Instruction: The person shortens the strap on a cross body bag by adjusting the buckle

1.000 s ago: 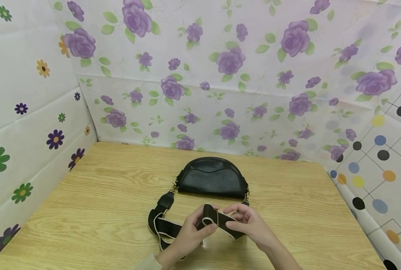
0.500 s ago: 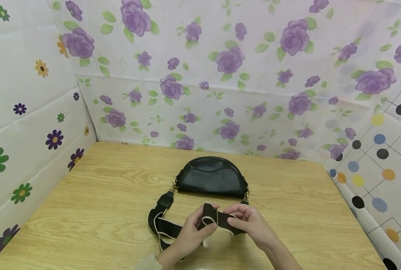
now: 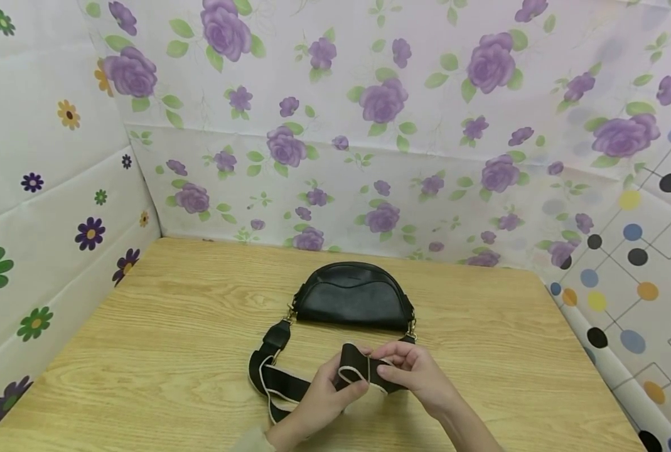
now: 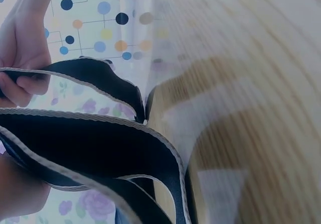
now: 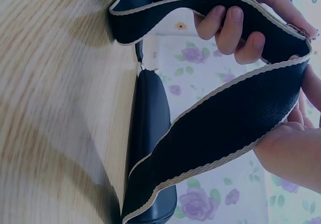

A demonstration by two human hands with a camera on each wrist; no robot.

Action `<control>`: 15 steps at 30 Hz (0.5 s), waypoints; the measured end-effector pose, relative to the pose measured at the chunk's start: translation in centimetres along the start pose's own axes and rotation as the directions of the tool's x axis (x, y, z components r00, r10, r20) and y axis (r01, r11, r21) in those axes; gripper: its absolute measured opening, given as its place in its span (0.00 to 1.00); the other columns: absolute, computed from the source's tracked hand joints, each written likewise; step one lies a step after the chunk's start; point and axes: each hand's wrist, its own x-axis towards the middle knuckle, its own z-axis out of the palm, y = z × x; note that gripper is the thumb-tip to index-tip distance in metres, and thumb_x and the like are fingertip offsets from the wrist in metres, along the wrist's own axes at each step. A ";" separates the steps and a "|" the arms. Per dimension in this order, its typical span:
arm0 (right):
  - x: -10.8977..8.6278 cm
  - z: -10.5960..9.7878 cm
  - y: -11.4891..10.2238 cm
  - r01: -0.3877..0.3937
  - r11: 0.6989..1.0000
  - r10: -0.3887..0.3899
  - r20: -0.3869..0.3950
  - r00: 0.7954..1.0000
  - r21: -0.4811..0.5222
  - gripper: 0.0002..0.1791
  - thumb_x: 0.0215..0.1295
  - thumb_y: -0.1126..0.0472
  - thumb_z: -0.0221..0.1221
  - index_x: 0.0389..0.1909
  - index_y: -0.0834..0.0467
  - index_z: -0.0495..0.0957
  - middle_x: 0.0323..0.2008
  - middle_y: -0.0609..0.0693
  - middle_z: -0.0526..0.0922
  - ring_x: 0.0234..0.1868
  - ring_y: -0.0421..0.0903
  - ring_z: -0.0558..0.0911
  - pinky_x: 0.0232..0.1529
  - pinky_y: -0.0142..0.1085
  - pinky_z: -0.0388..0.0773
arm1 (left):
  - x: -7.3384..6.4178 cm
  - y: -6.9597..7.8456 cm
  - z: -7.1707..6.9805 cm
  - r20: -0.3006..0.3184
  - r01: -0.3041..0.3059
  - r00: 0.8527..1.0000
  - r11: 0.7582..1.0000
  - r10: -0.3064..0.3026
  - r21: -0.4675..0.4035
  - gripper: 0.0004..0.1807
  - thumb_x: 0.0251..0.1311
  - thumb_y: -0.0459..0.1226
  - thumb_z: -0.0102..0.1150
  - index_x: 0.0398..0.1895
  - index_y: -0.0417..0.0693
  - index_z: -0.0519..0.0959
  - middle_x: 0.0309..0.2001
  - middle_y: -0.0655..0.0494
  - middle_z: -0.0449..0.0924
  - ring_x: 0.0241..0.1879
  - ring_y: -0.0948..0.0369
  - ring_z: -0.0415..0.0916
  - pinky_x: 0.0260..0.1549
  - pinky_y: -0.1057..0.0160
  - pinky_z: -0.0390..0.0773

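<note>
A black half-moon shoulder bag (image 3: 353, 295) lies on the table, its wide black strap (image 3: 281, 382) with cream edging clipped on at both ends. In front of the bag, my left hand (image 3: 326, 398) holds a folded loop of that strap between thumb and fingers. Close on its right, my right hand (image 3: 417, 375) pinches the strap beside a thin metal slider (image 3: 369, 368). In the right wrist view, the fingers of the left hand (image 5: 233, 30) curl behind the strap, and the right hand (image 5: 286, 151) grips its near stretch. The left wrist view shows slack strap (image 4: 90, 138) hanging in loops.
The wood-grain table (image 3: 171, 339) extends on both sides of the bag. A floral sheet (image 3: 335, 157) backs it, with patterned sheets at left and right. Gold clasps (image 3: 291, 312) join strap and bag. The slack strap lies on the table at left.
The strap's end by my right hand has risen a little. My left hand and the folded loop have shifted slightly right, bringing the slider closer to the right fingers. The bag has stayed put.
</note>
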 end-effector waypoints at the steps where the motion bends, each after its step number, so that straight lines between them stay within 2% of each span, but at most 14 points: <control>1: 0.0 0.1 -0.1 0.006 1.000 -0.006 0.003 1.000 -0.001 0.08 0.60 0.69 0.54 0.39 0.57 0.76 0.39 0.47 0.80 0.37 0.41 0.79 0.34 0.29 0.75 | 0.0 0.0 0.1 0.003 -0.004 1.000 1.000 0.004 -0.003 0.22 0.62 0.34 0.50 0.57 0.34 0.63 0.49 0.43 0.69 0.41 0.63 0.70 0.37 0.66 0.72; 8: 0.1 0.2 0.0 -0.002 1.000 0.002 0.006 1.000 -0.015 0.08 0.59 0.70 0.55 0.38 0.57 0.74 0.35 0.45 0.81 0.35 0.39 0.78 0.32 0.29 0.75 | 0.0 0.2 0.2 0.008 0.015 1.000 1.000 -0.015 -0.014 0.21 0.62 0.34 0.50 0.56 0.33 0.63 0.45 0.45 0.70 0.39 0.63 0.70 0.37 0.67 0.72; 15: 0.2 0.0 0.0 -0.034 0.998 0.034 0.005 0.999 -0.052 0.10 0.58 0.68 0.57 0.40 0.56 0.74 0.35 0.46 0.79 0.35 0.40 0.78 0.33 0.29 0.74 | 0.0 0.3 0.2 -0.008 0.031 0.999 0.999 -0.031 -0.008 0.20 0.63 0.33 0.49 0.56 0.34 0.62 0.48 0.41 0.68 0.42 0.62 0.70 0.39 0.66 0.71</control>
